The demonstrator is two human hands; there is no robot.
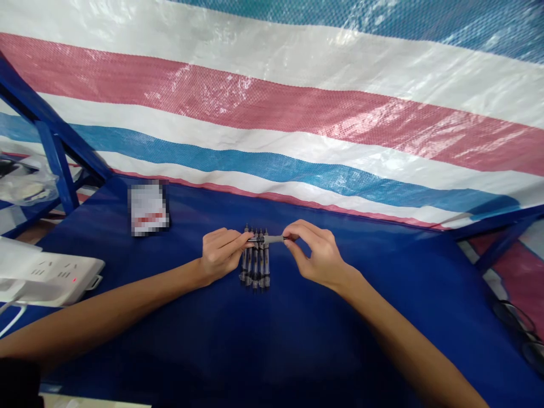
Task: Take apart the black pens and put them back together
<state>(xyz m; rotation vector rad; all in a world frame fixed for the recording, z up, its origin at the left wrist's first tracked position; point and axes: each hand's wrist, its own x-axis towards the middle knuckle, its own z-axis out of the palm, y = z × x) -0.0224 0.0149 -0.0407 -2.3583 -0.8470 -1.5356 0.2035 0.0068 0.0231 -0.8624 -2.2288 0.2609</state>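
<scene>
A pen (272,239) is held level between my two hands, above a row of several similar pens (255,266) lying side by side on the blue table. My left hand (224,252) is closed around the dark, shiny end of the pen. With thumb and forefinger, my right hand (314,249) pinches the opposite tip. The middle of the pen looks greyish and a little blurred. Clear and black parts show on the pens underneath, and the held pen hides a strip across them.
A pixelated white box-like item (148,208) lies at the table's back left. A white power strip (55,275) with a red light and cables sits at the left edge. Striped sheeting (272,107) hangs behind the blue table (272,345); blue frame bars (57,164) stand at the sides.
</scene>
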